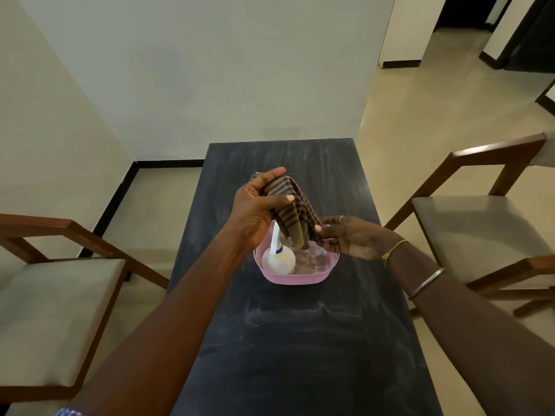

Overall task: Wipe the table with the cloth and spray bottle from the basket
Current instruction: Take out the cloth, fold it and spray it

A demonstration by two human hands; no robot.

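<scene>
I hold the striped cloth just above the basket, left hand gripping its top, right hand pinching its lower end, so fetching seems half done, and next the spray bottle standing inside the basket needs one hand freed.

You have one long, dark, rectangular table in front of you, its short near edge running out of the bottom of the view. The top is hazed with pale, chalky streaking, heaviest across the near half and along the far edge. One item stands directly on it: a pink basket with a ribbed wall, set about midway between the left and right edges, well apart from all four corners.
</scene>
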